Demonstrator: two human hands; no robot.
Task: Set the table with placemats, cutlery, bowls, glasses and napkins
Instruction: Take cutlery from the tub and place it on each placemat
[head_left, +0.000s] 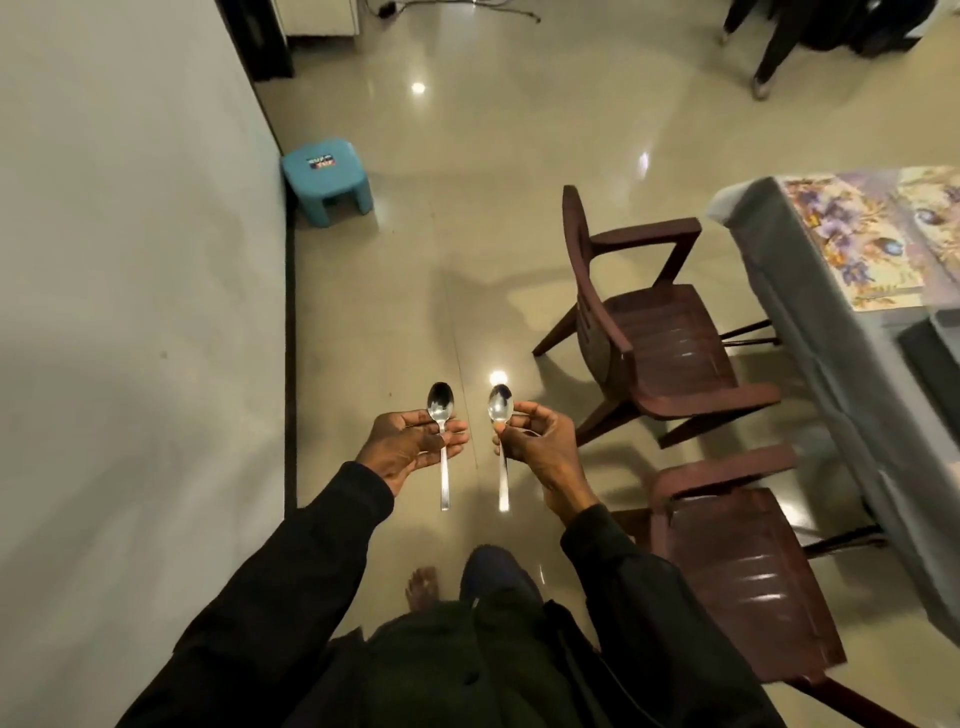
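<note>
Two spoons were held out over the glossy tiled floor (395, 270), one in each hand, bowls pointing away and handles hanging back toward the person. The left hand (415, 441) lay palm up, its fingers (457, 434) nearly straight under the neck of the left spoon (440, 402), with the thumb closing on it from the other side. The right hand (540, 441) was more curled, thumb and fingertips pinching the neck of the right spoon (500, 402). The two spoons ran side by side, near each other but apart. Both arms wore black sleeves, and a bare foot (423, 587) showed on the floor below.

To the right stood the tabletop (795, 312) under a grey cloth, with two floral placemats (852, 244) lying on it edge to edge. Two dark brown plastic chairs faced it, the far chair (660, 338) turned slightly outward and the near chair (737, 571) beside the person's right arm. Against the pale wall (130, 260) on the left sat a small blue stool (327, 176) bearing a sticker (322, 162) whose writing was too small to read.
</note>
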